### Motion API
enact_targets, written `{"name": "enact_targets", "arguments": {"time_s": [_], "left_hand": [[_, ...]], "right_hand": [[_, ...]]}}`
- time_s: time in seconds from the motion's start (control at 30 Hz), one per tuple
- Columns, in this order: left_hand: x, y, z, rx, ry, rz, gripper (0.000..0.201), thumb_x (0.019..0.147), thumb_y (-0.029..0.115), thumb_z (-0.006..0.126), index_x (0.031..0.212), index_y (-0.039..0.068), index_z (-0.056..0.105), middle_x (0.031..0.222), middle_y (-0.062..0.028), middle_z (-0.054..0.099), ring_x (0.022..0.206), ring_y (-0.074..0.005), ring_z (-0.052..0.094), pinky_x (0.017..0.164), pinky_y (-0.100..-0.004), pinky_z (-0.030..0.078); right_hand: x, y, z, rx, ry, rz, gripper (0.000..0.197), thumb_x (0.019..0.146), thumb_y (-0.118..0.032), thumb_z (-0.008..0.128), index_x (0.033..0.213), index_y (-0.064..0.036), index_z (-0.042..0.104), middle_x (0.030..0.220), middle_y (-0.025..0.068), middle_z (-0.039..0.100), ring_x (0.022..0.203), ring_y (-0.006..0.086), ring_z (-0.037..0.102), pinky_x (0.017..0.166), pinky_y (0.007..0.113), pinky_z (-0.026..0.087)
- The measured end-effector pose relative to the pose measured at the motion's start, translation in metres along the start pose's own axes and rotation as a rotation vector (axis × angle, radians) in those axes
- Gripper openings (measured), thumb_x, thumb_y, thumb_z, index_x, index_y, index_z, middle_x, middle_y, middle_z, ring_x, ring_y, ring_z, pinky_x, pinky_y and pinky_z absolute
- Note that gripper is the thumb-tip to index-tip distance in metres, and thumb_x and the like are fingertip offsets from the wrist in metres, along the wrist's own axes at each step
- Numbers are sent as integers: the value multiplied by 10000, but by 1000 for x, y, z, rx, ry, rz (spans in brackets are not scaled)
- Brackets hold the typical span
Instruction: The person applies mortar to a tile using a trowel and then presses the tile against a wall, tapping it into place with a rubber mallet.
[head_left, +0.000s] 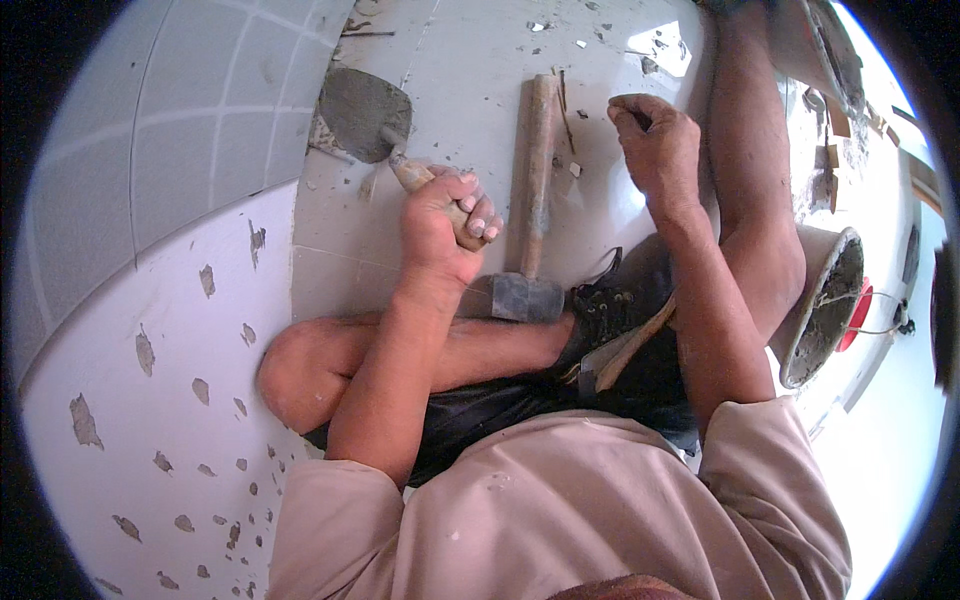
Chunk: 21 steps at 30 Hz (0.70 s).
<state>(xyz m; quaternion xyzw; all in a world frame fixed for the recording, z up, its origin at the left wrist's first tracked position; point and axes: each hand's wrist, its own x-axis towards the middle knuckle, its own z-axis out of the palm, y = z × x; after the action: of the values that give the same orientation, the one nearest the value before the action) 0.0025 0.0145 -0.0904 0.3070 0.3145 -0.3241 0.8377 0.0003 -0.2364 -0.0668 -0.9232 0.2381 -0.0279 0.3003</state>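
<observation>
My left hand (445, 225) is closed round the wooden handle of a trowel (368, 115). The grey, mortar-coated blade points away from me, close to the foot of the tiled wall. To the right of this hand lies a mallet (538, 180) with a long wooden handle and a dark, blocky head near my folded leg. My right hand (658, 150) hovers beyond the mallet's right side, fingers curled toward the thumb. Whatever is in that grip, if anything, is hidden by the fingers.
Grey tiles (210, 110) cover the far part of the left wall; the nearer white part (160, 400) has chipped patches. Mortar crumbs dot the pale floor (470, 90). A mortar-crusted bucket (793, 345) stands right of my outstretched leg, another bucket (800, 40) farther off. A wooden-handled tool (635, 350) rests by my shoe.
</observation>
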Motion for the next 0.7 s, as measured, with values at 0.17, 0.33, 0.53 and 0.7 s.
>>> {"name": "enact_targets", "arguments": {"time_s": [0.17, 0.33, 0.53, 0.7], "left_hand": [[3, 2, -11, -46, -17, -7, 219, 833, 39, 643, 833, 153, 456, 675, -15, 471, 499, -175, 454, 498, -375, 415], [3, 3, -8, -52, -52, -28, 208, 841, 47, 641, 798, 150, 465, 674, -14, 475, 505, -173, 460, 503, -373, 416], [0, 4, -6, -51, -38, -37, 193, 846, 62, 638, 792, 146, 473, 674, -15, 479, 510, -178, 468, 501, -374, 414], [-1, 3, -5, -78, 6, -18, 173, 833, 65, 645, 783, 132, 493, 675, -29, 484, 502, -184, 464, 493, -374, 410]], "right_hand": [[-36, -4, 10, -13, -198, -20, 174, 855, -128, 682, 970, -45, 783, 967, 206, 735, 891, 393, 716, 851, 435, 570], [-62, -3, 23, -216, -149, -233, 116, 869, -119, 665, 920, -34, 726, 971, 183, 704, 859, 408, 685, 822, 469, 561], [-45, -10, 21, 43, -33, -149, 122, 929, -116, 631, 909, -4, 677, 856, 214, 701, 793, 404, 695, 750, 475, 552], [5, -51, 28, 357, -92, -87, 151, 932, -121, 677, 976, 20, 708, 753, 166, 719, 636, 179, 702, 635, 337, 556]]}}
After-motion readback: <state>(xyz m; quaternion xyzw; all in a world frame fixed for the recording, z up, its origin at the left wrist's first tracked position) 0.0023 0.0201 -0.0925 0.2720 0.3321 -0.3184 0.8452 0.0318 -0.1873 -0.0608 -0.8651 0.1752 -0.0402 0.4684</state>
